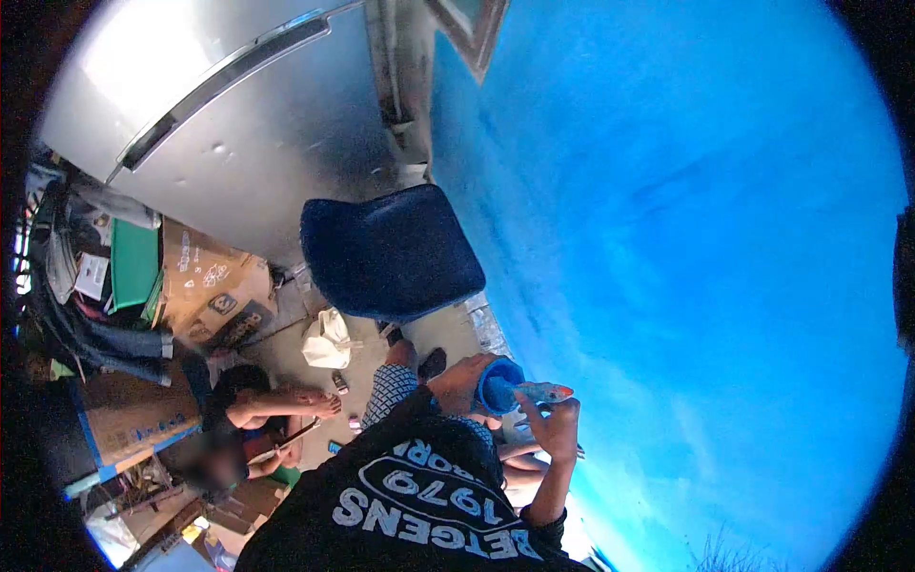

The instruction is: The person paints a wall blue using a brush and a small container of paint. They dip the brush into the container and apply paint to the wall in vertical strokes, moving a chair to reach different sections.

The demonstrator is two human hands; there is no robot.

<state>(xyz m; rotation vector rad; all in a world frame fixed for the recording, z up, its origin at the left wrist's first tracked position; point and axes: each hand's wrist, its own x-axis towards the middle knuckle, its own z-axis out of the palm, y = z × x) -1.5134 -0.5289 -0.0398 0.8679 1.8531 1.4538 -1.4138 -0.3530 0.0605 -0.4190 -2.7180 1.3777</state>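
Note:
My left hand (457, 382) is wrapped round the side of a blue paint container (484, 393), its open mouth facing up and to the right. In my right hand (560, 427) is a paintbrush (545, 392) with a red tip on its handle, pinched between the fingers. The brush's other end reaches over the container's mouth; its bristles are hard to make out against the blue inside. A blue-painted wall (686, 286) rises close to the right of both hands, with uneven, streaky patches of paint.
A dark blue chair (391, 253) stands ahead, by the wall and a dented silver fridge (257, 124). On the floor lies a white bag (327, 339). Cardboard boxes (205, 281) are piled at left. Another person (257, 419) sits at lower left with a small stringed instrument (267, 442).

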